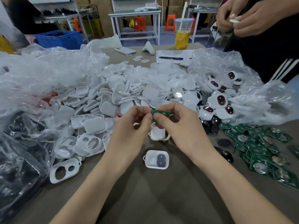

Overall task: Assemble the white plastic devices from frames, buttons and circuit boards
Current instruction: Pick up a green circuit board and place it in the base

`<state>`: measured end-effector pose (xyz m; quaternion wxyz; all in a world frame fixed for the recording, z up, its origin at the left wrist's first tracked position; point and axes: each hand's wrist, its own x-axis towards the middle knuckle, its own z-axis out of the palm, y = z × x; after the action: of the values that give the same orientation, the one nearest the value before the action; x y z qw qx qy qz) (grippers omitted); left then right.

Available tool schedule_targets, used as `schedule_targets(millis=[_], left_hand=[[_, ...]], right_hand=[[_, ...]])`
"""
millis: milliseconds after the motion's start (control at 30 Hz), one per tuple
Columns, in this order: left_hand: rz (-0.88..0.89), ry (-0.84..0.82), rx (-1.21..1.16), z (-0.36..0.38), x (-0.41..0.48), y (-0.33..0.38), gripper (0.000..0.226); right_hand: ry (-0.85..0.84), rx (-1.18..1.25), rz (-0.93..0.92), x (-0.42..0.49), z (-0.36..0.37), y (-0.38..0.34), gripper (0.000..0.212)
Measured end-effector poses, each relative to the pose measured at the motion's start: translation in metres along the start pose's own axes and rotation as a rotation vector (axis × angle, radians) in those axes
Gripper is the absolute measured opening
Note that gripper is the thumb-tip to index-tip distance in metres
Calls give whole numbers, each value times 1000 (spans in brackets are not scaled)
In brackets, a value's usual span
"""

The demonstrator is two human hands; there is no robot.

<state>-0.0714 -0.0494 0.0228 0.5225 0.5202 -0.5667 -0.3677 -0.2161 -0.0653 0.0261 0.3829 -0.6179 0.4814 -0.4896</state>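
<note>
Both hands (159,125) pinching circuit board (160,113)

The circuit board (161,113) is green. The heaped frames (113,94) are white, and one white frame (156,159) carries a grey button (160,160). The piled boards (262,151) are green with silvery discs. Loose buttons (226,156) are black. The finished devices (217,101) are white with red-ringed black ovals. The surface (153,191) is brownish grey, the crate (59,39) blue, the drink (182,38) yellow.

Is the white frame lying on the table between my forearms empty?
No, that white frame has a dark grey button pad sitting inside it, in its right half.
</note>
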Motion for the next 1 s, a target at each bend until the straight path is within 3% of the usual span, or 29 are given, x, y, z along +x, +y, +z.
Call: schedule_targets(millis=[233, 433, 600, 867, 1000], left_hand=[[96, -83, 172, -11, 1, -5, 16], [182, -179, 276, -24, 2, -11, 24], [275, -146, 328, -29, -3, -7, 18], [259, -151, 294, -31, -3, -7, 20], [115, -171, 50, -23, -1, -5, 14]], right_hand=[[-82, -172, -99, -1, -4, 2, 19], [-166, -169, -90, -4, -7, 1, 20], [-167, -116, -84, -7, -2, 1, 22], [-162, -22, -49, -7, 1, 3, 21], [-134, 35, -47, 0, -1, -1, 21]])
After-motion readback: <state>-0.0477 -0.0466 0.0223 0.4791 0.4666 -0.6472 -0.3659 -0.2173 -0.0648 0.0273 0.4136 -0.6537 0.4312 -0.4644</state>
